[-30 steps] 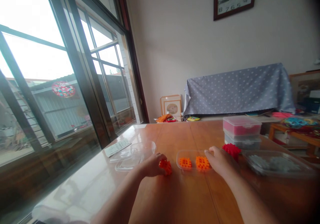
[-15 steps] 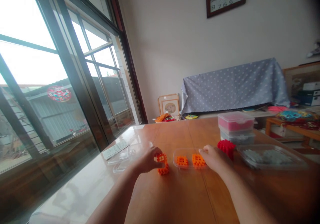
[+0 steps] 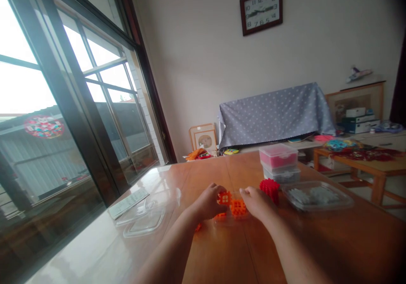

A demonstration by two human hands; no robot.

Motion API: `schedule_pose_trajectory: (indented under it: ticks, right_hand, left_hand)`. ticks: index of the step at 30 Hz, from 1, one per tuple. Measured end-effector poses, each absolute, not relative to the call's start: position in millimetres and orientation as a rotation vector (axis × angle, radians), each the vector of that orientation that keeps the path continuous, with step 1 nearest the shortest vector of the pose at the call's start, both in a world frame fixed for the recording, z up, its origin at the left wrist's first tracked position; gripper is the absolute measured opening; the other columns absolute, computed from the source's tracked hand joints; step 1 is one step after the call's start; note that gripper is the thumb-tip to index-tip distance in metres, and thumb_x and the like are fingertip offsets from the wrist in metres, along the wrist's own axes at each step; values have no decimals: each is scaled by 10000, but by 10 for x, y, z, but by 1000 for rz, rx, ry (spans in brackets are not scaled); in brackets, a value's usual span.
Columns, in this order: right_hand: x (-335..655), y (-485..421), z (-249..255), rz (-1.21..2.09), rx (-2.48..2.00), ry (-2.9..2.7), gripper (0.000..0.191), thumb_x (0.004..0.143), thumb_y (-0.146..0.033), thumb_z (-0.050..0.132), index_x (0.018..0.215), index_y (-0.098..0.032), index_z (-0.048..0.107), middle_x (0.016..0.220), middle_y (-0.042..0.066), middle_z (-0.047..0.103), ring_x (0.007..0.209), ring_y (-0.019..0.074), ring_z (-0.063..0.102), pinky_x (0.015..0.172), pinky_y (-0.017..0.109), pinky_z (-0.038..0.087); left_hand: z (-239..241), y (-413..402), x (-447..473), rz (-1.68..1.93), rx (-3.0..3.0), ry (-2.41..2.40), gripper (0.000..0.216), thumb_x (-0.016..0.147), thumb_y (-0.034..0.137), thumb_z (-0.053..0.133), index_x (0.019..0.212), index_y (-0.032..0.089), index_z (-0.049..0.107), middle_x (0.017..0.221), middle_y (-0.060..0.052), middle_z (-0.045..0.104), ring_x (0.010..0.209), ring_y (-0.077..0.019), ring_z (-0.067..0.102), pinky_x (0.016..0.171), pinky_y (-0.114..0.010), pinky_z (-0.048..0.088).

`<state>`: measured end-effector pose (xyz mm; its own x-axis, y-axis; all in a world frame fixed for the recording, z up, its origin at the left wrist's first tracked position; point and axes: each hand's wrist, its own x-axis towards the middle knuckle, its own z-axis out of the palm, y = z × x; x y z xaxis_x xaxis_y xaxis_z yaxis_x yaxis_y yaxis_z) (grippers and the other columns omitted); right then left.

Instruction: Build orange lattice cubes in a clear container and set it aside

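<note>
My left hand (image 3: 209,201) pinches an orange lattice building piece (image 3: 225,198) between thumb and fingers, holding it over the left part of a clear plastic container (image 3: 231,221). Inside the container, under the held piece, lies orange (image 3: 220,216), partly hidden. A stack of orange lattice pieces (image 3: 239,208) sits in its right half. My right hand (image 3: 257,201) is closed at the container's right side and seems to grip its rim; the fingertips are partly hidden. Another orange piece (image 3: 198,227) rests on the table, mostly behind my left wrist.
Red toothed pieces (image 3: 269,189) stand stacked right of my right hand. Beyond are two lidded boxes, one pink (image 3: 278,157) above a grey one (image 3: 282,174). An open container (image 3: 317,196) holds grey pieces. Clear lids (image 3: 144,224) and a printed sheet (image 3: 129,205) lie left.
My left hand has moved right with the orange piece, from above the loose pieces to over the container. My right hand stays at the container's side. The view has turned right.
</note>
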<state>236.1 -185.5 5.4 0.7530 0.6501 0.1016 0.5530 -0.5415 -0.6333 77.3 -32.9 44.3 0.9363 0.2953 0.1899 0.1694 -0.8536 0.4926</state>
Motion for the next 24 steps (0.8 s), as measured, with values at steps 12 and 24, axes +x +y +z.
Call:
schedule_pose_trajectory:
  ticks: [12, 24]
  right_hand:
    - [2375, -1906, 131, 216, -2251, -874, 415, 1023, -452, 407, 910, -193, 711, 1008, 140, 791, 927, 241, 715, 672, 283, 374]
    - [2409, -1896, 91, 216, -2214, -876, 329, 990, -415, 471, 909, -196, 702, 961, 106, 779, 916, 221, 708, 673, 267, 379]
  left_hand:
    - [176, -442, 1164, 194, 2664, 406, 501, 693, 280, 793, 1174, 201, 677, 1169, -86, 668, 921, -227, 668, 755, -307, 544]
    - [178, -446, 1191, 273, 2669, 396, 326, 732, 272, 746, 1038, 163, 723, 1075, -88, 686, 838, -209, 669, 715, -296, 536]
